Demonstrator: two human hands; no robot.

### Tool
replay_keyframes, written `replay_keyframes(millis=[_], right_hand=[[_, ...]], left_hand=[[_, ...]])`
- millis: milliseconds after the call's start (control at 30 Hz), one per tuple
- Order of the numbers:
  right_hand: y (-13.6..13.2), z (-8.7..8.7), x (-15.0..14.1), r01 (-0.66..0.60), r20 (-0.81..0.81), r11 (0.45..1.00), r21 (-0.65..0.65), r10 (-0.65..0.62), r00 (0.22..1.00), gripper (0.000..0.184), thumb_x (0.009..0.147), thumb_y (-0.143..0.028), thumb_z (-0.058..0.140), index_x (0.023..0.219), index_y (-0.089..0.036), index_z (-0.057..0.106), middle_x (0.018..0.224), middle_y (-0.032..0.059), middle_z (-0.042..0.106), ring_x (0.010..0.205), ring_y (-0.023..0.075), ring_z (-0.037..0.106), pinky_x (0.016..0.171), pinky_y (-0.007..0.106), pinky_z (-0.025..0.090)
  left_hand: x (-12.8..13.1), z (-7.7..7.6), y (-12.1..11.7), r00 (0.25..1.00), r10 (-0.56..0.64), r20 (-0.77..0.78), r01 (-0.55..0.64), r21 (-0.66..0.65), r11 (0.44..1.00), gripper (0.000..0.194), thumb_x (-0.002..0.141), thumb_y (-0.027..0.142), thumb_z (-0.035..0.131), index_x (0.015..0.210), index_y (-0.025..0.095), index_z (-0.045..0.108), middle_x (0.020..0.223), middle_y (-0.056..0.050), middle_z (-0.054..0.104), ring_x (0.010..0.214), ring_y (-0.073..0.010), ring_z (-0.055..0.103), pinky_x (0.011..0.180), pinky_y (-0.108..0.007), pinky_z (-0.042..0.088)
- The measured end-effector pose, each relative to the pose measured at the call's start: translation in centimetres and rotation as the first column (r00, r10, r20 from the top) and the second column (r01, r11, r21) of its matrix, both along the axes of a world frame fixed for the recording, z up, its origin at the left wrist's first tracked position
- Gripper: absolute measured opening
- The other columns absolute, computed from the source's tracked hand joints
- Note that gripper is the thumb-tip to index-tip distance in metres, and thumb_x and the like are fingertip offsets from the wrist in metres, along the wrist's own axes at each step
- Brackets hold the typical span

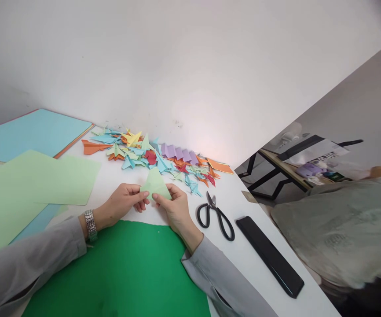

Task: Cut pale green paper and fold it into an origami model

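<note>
A small piece of pale green paper (156, 182), roughly triangular with its point facing away from me, is held up between my two hands. My left hand (124, 203) pinches its lower left corner between thumb and fingers. On the other side my right hand (174, 206) grips the lower right part, thumb on the near face. Behind the paper lies a heap of folded paper pieces (131, 138) in blue, orange, yellow, red and green. A purple pleated strip (179, 153) rests among them. Fingers behind the green paper are partly hidden.
Black-handled scissors (213, 213) lie right of my right hand, beside a long black case (269, 255). Green paper sheets (28, 185) and a stack of blue sheets (38, 132) are at left. A green mat (121, 273) lies nearest me. Another person (338, 229) is at right.
</note>
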State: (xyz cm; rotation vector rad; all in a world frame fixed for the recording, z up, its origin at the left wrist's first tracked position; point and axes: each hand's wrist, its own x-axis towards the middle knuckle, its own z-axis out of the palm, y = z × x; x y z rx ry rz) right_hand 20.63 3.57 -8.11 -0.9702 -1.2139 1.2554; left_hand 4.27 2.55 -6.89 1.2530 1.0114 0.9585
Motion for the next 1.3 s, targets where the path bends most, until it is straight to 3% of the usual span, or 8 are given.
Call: replay_keyframes(millis=[200,367,733,900,1100,1300], right_hand=[[0.15,-0.22,0.12,0.031,-0.041,0.999,0.021,-0.030,0.999,0.024,0.057,-0.025,0.080,0.076,-0.018,0.066,0.066,-0.0034,0.064,0.049,0.0086,0.051,0.048,0.022,0.043],[0.12,-0.28,0.18,-0.016,-0.022,1.000,0.006,0.016,1.000,0.024,0.059,-0.025,0.078,0.078,-0.018,0.065,0.067,-0.0028,0.065,0.049,0.0098,0.054,0.049,0.023,0.045],[-0.42,0.25,-0.16,-0.073,0.034,0.997,-0.003,0.073,0.997,0.023,0.063,-0.022,0.073,0.082,-0.018,0.060,0.056,-0.0049,0.063,0.044,0.0109,0.055,0.044,0.023,0.046],[-0.32,0.20,-0.21,-0.108,0.006,0.994,-0.022,0.108,0.994,0.032,0.060,-0.018,0.073,0.088,-0.018,0.058,0.055,-0.0052,0.064,0.043,0.0122,0.057,0.043,0.023,0.046],[-0.15,0.05,-0.09,-0.095,0.002,0.995,-0.029,0.095,0.995,0.033,0.059,-0.019,0.074,0.088,-0.019,0.060,0.059,-0.0044,0.065,0.046,0.0127,0.058,0.046,0.024,0.047],[-0.18,0.22,-0.22,0.022,0.034,1.000,0.018,-0.022,0.999,0.031,0.058,-0.020,0.076,0.086,-0.019,0.062,0.071,-0.0033,0.066,0.049,0.0111,0.057,0.048,0.024,0.047]], left_hand=[[0.05,0.04,-0.02,0.997,0.016,0.082,-0.012,-0.057,0.998,0.026,0.078,0.036,0.061,0.067,0.014,0.065,0.057,-0.001,0.064,0.054,-0.0112,0.057,0.057,-0.024,0.047],[0.03,0.19,0.04,0.996,0.002,0.094,0.005,-0.067,0.998,0.025,0.076,0.036,0.063,0.066,0.013,0.065,0.059,-0.002,0.064,0.055,-0.0110,0.057,0.058,-0.025,0.047],[-0.01,0.31,0.04,0.998,-0.046,0.046,0.049,-0.060,0.997,0.026,0.077,0.036,0.062,0.067,0.013,0.067,0.064,-0.004,0.068,0.059,-0.0132,0.063,0.062,-0.027,0.053],[-0.12,0.27,0.08,0.998,-0.048,0.037,0.050,-0.064,0.997,0.025,0.077,0.035,0.062,0.066,0.014,0.068,0.065,-0.004,0.068,0.063,-0.0133,0.064,0.066,-0.026,0.054],[-0.14,0.19,0.20,0.997,-0.035,0.074,0.041,-0.083,0.996,0.022,0.075,0.035,0.065,0.068,0.014,0.070,0.065,-0.003,0.067,0.064,-0.0124,0.062,0.067,-0.025,0.053],[-0.18,0.15,0.17,0.995,0.010,0.097,-0.002,-0.087,0.996,0.021,0.072,0.035,0.068,0.067,0.015,0.070,0.065,-0.004,0.068,0.063,-0.0127,0.061,0.066,-0.025,0.052]])
